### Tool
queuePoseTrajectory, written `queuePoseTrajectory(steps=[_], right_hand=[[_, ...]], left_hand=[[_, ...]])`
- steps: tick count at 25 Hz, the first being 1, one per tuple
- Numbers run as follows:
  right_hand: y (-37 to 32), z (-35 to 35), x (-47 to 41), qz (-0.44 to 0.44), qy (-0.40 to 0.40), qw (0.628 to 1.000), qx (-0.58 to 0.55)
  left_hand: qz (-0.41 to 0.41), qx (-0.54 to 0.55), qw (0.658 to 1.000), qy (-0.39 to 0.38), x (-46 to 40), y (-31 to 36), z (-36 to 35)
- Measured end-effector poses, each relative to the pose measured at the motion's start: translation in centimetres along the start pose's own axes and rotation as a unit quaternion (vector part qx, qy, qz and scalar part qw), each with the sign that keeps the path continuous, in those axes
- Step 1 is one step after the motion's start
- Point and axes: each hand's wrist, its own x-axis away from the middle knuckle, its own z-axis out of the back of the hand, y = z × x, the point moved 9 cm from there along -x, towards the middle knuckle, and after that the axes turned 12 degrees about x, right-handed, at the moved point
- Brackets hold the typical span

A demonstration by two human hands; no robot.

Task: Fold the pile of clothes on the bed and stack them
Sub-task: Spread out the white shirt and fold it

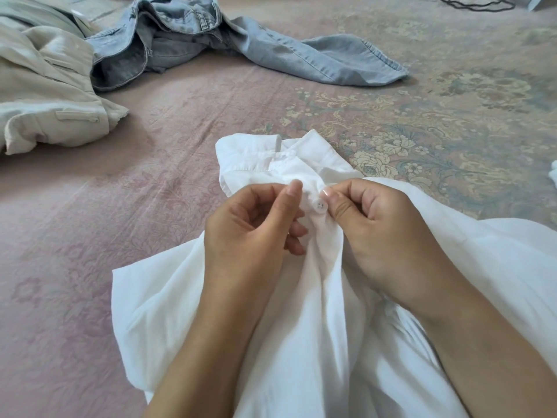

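A white collared shirt [316, 312] lies front up on the bed, collar pointing away from me. My left hand [256, 227] pinches the shirt's front edge just left of a white button [320, 205] below the collar. My right hand [379, 227] pinches the placket on the button's right side. Both thumbs meet beside the button. Light blue jeans [241, 46] lie crumpled at the back, and a beige garment [48, 95] sits bunched at the far left.
The bed is covered by a pink floral bedspread [90, 236]. Black cables [479, 3] run along the far edge. A scrap of white fabric [553, 173] shows at the right border.
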Motion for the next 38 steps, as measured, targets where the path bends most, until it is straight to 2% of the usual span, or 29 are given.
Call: queuePoseTrajectory(steps=[2,3,6,8,10,12,14,16,19,21,24,26,29,31,34,38], right_hand=[[0.2,0.2,0.0,-0.014,0.011,1.000,0.009],[0.3,0.4,0.0,-0.019,0.014,1.000,0.006],[0.6,0.4,-0.1,-0.033,-0.004,0.998,-0.050],[0.7,0.1,-0.2,-0.039,-0.022,0.998,-0.041],[0.8,0.7,-0.5,-0.039,-0.018,0.998,-0.042],[0.6,3.2,-0.4,-0.036,0.013,0.999,-0.031],[-0.7,6.3,0.2,-0.007,0.029,0.997,0.067],[-1.7,7.1,1.7,-0.017,-0.030,0.978,0.204],[-1.3,5.5,3.4,-0.046,-0.146,0.921,0.358],[-0.8,4.1,3.8,-0.056,-0.199,0.888,0.411],[0.3,3.6,3.3,-0.059,-0.201,0.864,0.459],[0.4,4.2,2.8,-0.053,-0.180,0.858,0.479],[-0.2,5.8,2.7,-0.052,-0.136,0.903,0.403],[-0.4,6.2,3.7,-0.057,-0.116,0.949,0.288],[0.0,6.4,6.1,-0.089,-0.093,0.981,0.147],[-0.7,6.7,9.2,-0.125,-0.049,0.990,0.046]], left_hand=[[-0.049,-0.049,0.997,-0.039,0.2,0.6,-0.6],[-0.096,-0.112,0.987,-0.058,0.4,1.1,-1.0],[-0.226,-0.280,0.930,-0.076,1.0,2.2,-1.7],[-0.250,-0.313,0.914,-0.065,1.0,2.1,-1.6],[-0.249,-0.319,0.913,-0.054,0.9,2.1,-1.4],[-0.232,-0.302,0.924,-0.038,1.2,3.0,-1.1],[-0.199,-0.285,0.937,-0.022,1.7,4.7,-0.6],[-0.156,-0.310,0.937,-0.037,2.6,5.8,-0.7],[-0.080,-0.438,0.891,-0.090,4.3,5.0,-2.3],[-0.011,-0.500,0.860,-0.106,4.8,3.2,-2.6],[0.070,-0.554,0.818,-0.139,4.7,1.4,-2.0],[0.103,-0.531,0.825,-0.162,4.5,1.0,-1.5],[0.178,-0.434,0.864,-0.183,4.6,0.6,-0.8],[0.210,-0.412,0.866,-0.192,5.4,0.4,-0.7],[0.197,-0.406,0.882,-0.139,6.3,1.9,0.0],[0.123,-0.366,0.922,-0.029,8.1,6.8,0.6]])
